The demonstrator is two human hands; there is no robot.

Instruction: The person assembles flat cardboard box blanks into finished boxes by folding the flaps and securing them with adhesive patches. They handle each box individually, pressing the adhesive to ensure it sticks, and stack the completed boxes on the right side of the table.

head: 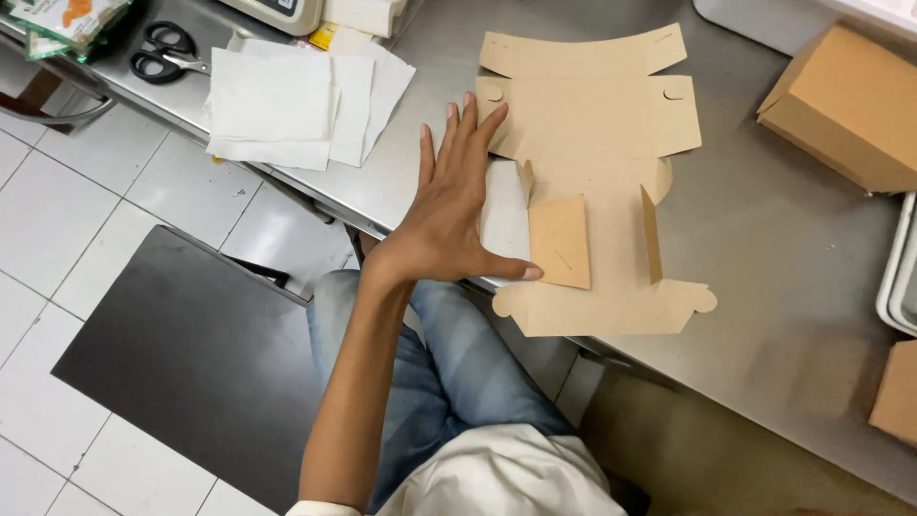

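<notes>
A flat brown cardboard box blank point(592, 124) lies unfolded on the steel counter point(764, 248), its near edge hanging slightly over the counter's front. Two narrow side flaps stand up near its middle, and one small square flap point(560, 241) is folded inward. My left hand point(454, 205) rests flat on the counter at the blank's left edge, fingers spread and pointing away from me, thumb tip touching the folded flap's near corner. It grips nothing. My right hand is out of view.
A stack of white paper sheets point(287, 100) lies at the counter's left, with black scissors point(162, 53) beyond it. Folded brown boxes point(845, 105) sit at the far right, another point(898, 392) at the right edge. A black stool point(191, 354) stands below on white floor tiles.
</notes>
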